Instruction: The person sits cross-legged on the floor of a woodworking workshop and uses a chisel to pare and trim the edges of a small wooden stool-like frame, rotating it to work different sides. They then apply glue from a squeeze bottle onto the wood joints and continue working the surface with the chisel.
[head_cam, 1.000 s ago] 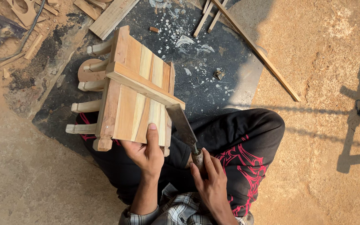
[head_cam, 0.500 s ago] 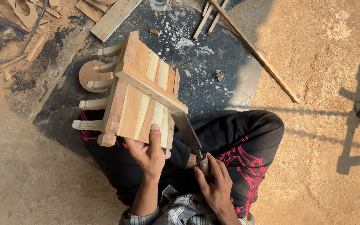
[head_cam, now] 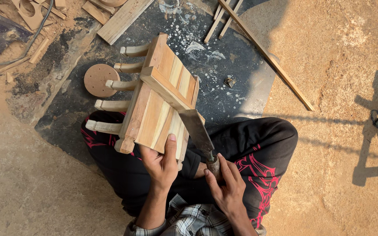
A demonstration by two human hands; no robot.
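Stool [head_cam: 158, 98] of pale wood lies tipped on its side across the person's lap, above black trousers [head_cam: 259, 144] with red print, its slatted top facing the camera and its turned legs pointing out to the left over a dark mat [head_cam: 224, 70]. The left hand [head_cam: 160, 164] grips its near edge: the thumb lies flat up the face of the boards, while the other fingers wrap under the rim and are hidden. The right hand [head_cam: 226, 185] is closed round the handle of a broad blade [head_cam: 197, 129], fingers curled together, and the blade's flat end rests against the corner where a crossbar [head_cam: 165, 87] meets the top.

Judging by the solid boards and pegged legs, the stool is stiff and moderately heavy, dry and not slippery; it likely wants to roll on the lap, so a firm hold on the rim or the crossbar suits it best. The legs look thinner and are probably the weaker place to pull on. A wooden disc [head_cam: 99, 80] lies just beyond the legs, with slats [head_cam: 263, 52] and offcuts [head_cam: 119, 19] well apart on the sawdust ground.
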